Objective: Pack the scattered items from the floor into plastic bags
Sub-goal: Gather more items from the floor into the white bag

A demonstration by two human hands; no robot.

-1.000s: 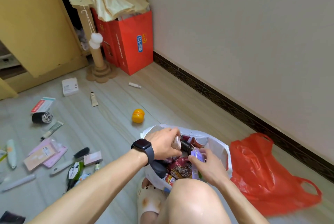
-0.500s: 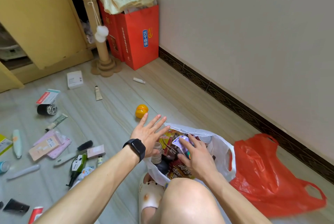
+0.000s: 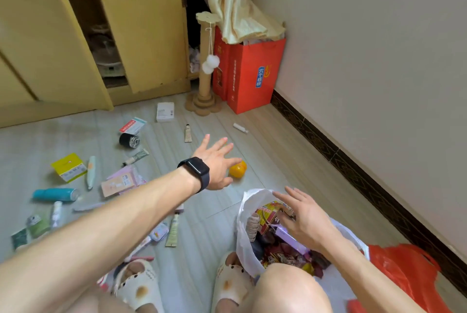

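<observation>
1. Head view, bags first: a white plastic bag (image 3: 243, 242) sits mouth-up on the floor (image 3: 265, 140), just in front of the person's right knee and beside the right slipper (image 3: 228, 279).
2. It's well filled. There are red snack packets (image 3: 269, 214) on top, a ribbed beige bottle (image 3: 252, 226) at the left edge, a lilac box (image 3: 290, 236) in the middle and dark wrappers (image 3: 283, 257) lower down.
3. A red plastic bag (image 3: 404, 269) lies crumpled right up against the white one, on the wall side.
4. Right hand (image 3: 303, 216) hovers over the white bag's mouth w/ fingers straight and spread, holding nothing.
5. Left hand (image 3: 214, 161), w/ a black smartwatch (image 3: 195, 169) on the wrist, is stretched out low over the floor, fingers splayed wide and nothing in it.
6. An orange ball (image 3: 238, 169) lies right at that hand's fingers. Touching or just short, can't tell from this angle.
7. Loose on the floor to the left:
   - yellow box (image 3: 68, 167)
   - teal bottle (image 3: 54, 194)
   - pink sachets (image 3: 121, 181)
   - black round gadget (image 3: 129, 140)
   - red-white box (image 3: 132, 125)
   - white box (image 3: 165, 111)
   - small tube (image 3: 187, 133)
   - green tube (image 3: 174, 229)
8. Back corner: a red paper bag (image 3: 255, 75) stands upright by the wall w/ cream cloth (image 3: 240, 14) draped over its top. A scratching post (image 3: 206, 64) stands just beside it.
9. Yellow cupboard doors (image 3: 141, 21) stand ajar, w/ a white appliance (image 3: 108, 64) on the shelf inside.
</observation>
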